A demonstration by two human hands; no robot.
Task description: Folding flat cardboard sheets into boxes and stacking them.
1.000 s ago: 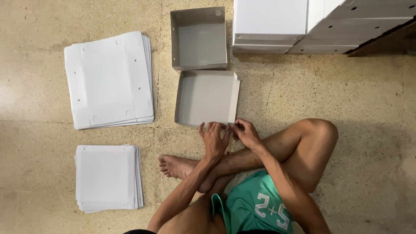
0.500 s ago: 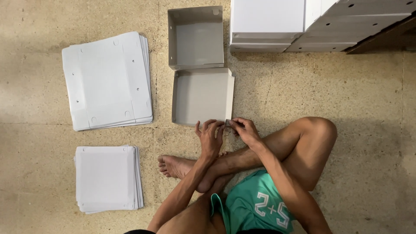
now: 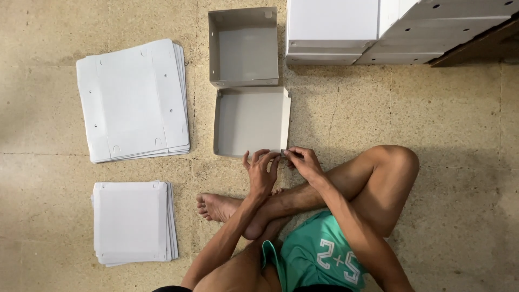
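A shallow grey cardboard tray [image 3: 250,116] lies on the floor in front of my crossed legs. My left hand [image 3: 261,172] and my right hand [image 3: 304,164] meet at its near right corner. Both pinch the corner flap there, fingers closed on the cardboard. A second, deeper grey folded box [image 3: 244,47] stands just beyond the tray, touching its far edge.
A stack of large flat white cardboard blanks [image 3: 132,100] lies at the left. A smaller stack of flat blanks [image 3: 132,221] lies nearer, lower left. Finished white boxes [image 3: 332,30] are piled at the top right beside a dark wooden edge [image 3: 476,48]. The floor is tan stone tile.
Both hands stay at the tray's near right corner and have shifted slightly along it. The view moved a little; tray and stacks keep their places.
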